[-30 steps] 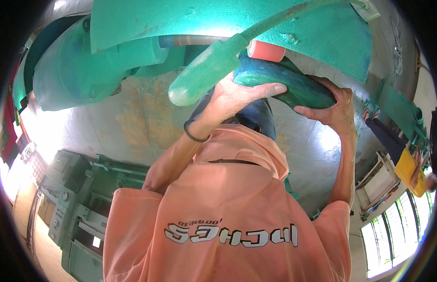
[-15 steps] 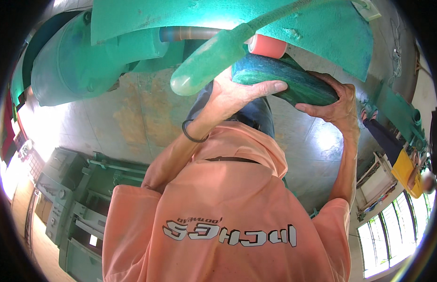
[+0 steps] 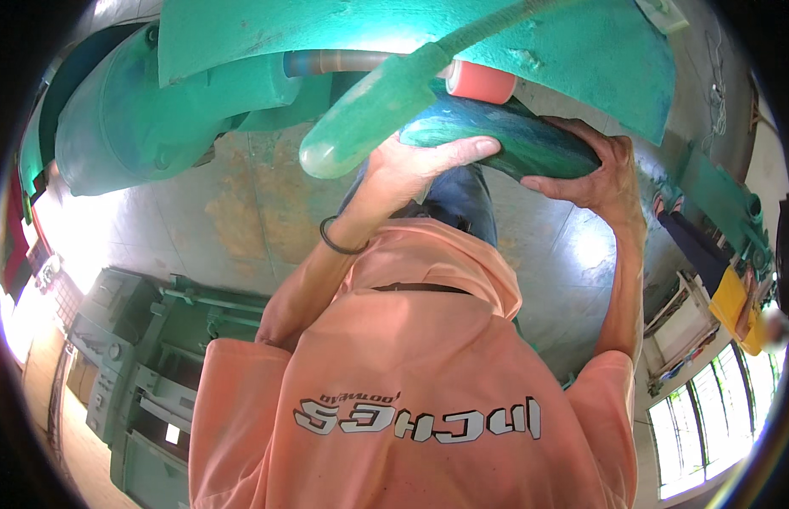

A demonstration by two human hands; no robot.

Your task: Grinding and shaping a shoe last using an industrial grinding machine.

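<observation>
Between my two hands is a long, rounded dark green and blue piece, shaped rather like a shoe sole; its exact kind does not show clearly. My left hand grips its left end, thumb lying along the near side and the other fingers hidden. At the opposite end, my right hand wraps round it with thumb below and fingers over the top. The piece's upper side lies right at a pink cylindrical roller on a machine shaft, apparently touching it. A dusty green, tube-shaped lamp partly covers the left end.
A broad green dust-covered machine hood spans the top. To the left is a large green motor-like housing. A grey-green machine stands at lower left. Another person in a yellow top is far right, beside green equipment.
Both hands have shifted slightly left with the green-blue piece, which has also turned a little against the roller. The grip stays the same.
</observation>
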